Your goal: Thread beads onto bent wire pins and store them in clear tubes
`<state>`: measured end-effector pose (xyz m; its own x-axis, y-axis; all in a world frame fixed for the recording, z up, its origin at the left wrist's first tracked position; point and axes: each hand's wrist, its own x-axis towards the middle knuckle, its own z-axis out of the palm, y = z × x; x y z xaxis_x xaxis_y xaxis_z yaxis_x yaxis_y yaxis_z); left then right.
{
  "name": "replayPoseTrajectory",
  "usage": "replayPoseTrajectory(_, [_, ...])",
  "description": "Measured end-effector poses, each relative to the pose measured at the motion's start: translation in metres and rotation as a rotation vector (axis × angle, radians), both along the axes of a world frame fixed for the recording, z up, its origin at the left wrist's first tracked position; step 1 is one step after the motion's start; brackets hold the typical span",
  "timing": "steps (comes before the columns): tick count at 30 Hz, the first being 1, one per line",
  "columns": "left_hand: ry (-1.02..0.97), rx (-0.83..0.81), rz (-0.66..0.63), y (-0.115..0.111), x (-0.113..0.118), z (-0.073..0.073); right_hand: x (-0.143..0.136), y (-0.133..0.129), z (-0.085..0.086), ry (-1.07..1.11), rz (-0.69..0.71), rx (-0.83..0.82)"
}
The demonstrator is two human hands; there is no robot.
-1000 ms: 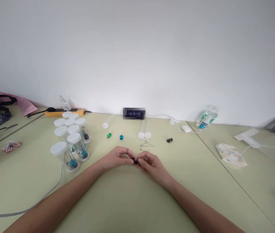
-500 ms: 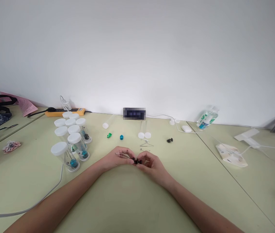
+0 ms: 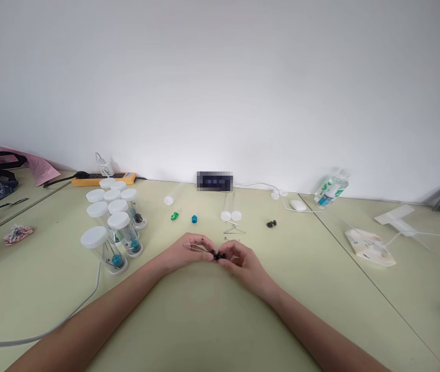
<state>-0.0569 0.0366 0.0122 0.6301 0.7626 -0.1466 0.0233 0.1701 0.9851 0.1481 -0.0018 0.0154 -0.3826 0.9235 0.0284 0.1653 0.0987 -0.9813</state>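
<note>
Between the fingertips of both hands is a small black knobbly part, too small to make out its kind. My left hand pinches its left end, and thin metal rods stick out leftward across those fingers. My right hand is closed on the part's right end. Just beyond the hands lie several thin metal rods. Farther off are a green piece, a blue piece and a black piece, all small.
Several clear tubes with white caps stand on the left, small parts inside. More clear tubes lie near the wall. An orange power strip, a white case, a tissue pack and a cable are around.
The hands and the black part stay almost in place, with only a slight shift of the fingers. Nothing else on the table has visibly moved.
</note>
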Motion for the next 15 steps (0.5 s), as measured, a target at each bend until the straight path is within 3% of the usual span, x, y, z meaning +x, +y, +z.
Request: replayPoseTrajectory(15, [0.005,0.012,0.004,-0.0006,0.0001,0.0019,-0.0006,-0.0002,0.0,0.023,0.012,-0.015])
